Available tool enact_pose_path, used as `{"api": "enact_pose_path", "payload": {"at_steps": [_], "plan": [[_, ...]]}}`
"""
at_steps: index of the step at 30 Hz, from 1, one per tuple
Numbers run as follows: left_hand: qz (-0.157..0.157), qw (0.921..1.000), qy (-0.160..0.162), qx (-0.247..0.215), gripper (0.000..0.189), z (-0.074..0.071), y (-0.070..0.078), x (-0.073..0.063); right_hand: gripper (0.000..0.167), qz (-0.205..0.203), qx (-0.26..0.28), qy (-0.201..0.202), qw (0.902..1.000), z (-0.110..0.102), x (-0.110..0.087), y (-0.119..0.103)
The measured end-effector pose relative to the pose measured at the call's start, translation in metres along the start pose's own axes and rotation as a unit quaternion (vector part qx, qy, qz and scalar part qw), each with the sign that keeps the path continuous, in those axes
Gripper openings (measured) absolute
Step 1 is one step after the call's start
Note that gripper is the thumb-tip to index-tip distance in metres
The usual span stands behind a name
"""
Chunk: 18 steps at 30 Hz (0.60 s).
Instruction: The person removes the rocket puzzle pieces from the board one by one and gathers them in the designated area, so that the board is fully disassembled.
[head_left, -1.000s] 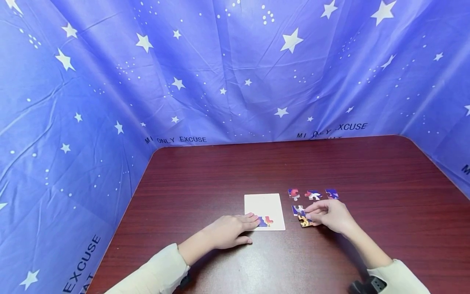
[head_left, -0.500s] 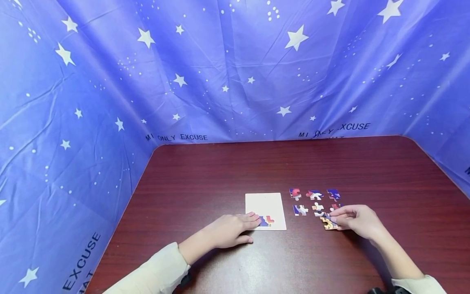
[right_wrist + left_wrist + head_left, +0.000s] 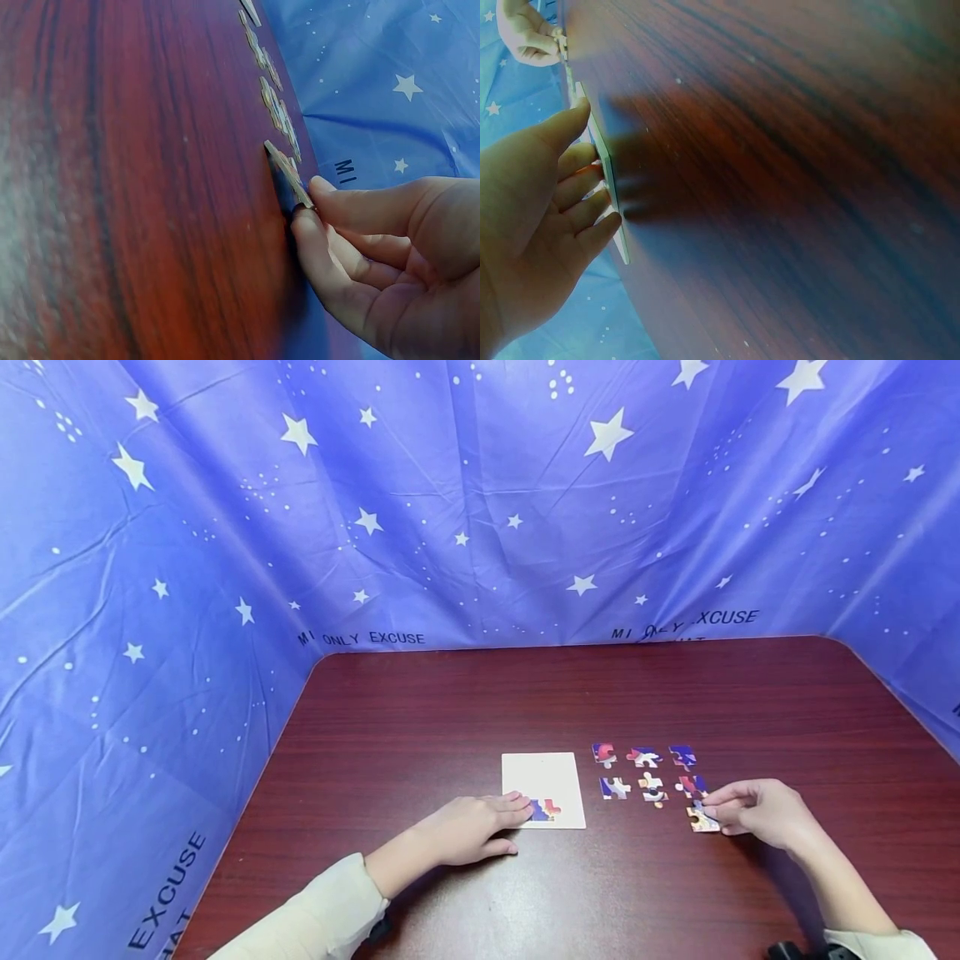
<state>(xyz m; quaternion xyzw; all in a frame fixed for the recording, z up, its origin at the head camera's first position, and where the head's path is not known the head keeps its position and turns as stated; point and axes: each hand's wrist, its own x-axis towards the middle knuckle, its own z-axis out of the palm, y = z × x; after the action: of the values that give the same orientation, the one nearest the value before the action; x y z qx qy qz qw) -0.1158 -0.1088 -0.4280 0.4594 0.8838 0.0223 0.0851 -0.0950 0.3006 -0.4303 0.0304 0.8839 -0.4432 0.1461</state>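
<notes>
A white puzzle board (image 3: 543, 774) lies flat on the dark red table (image 3: 465, 710). One blue-and-red piece (image 3: 543, 811) sits in its near corner. My left hand (image 3: 519, 805) rests its fingers on the board's near left corner; in the left wrist view the left hand (image 3: 592, 187) touches the board's edge (image 3: 609, 176). My right hand (image 3: 714, 814) pinches an orange-and-white puzzle piece (image 3: 702, 820) on the table, right of the board. In the right wrist view the right hand's (image 3: 306, 201) thumb and forefinger hold that orange-and-white piece (image 3: 285, 169) by its near edge.
Several loose pieces lie in two rows right of the board, from a red one (image 3: 603, 753) to a blue one (image 3: 682, 756), with another row (image 3: 652, 787) nearer me. A blue star-printed cloth (image 3: 450, 510) walls the table at the back and both sides.
My right hand has slid the orange piece to the right, from beside the board to below the right end of the rows, uncovering two pieces. The left hand has stayed put.
</notes>
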Motion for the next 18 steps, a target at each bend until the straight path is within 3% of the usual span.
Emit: {"api": "enact_pose_path", "payload": {"at_steps": [7, 13, 18], "plan": [[0.002, 1.0, 0.002, 0.003, 0.054, -0.0006, 0.0002, 0.0, 0.022, -0.004, -0.073, 0.03, 0.9969, -0.0027, -0.0013, -0.0003], [0.004, 1.0, 0.005, 0.002, 0.054, -0.0006, -0.0004, -0.0002, 0.013, -0.032, -0.168, 0.074, 0.9824, -0.0022, -0.0003, 0.001], [0.004, 1.0, 0.007, -0.003, 0.053, -0.0009, -0.0001, 0.0, 0.013, -0.033, -0.171, 0.077, 0.9816, -0.002, -0.0002, 0.0002]]}}
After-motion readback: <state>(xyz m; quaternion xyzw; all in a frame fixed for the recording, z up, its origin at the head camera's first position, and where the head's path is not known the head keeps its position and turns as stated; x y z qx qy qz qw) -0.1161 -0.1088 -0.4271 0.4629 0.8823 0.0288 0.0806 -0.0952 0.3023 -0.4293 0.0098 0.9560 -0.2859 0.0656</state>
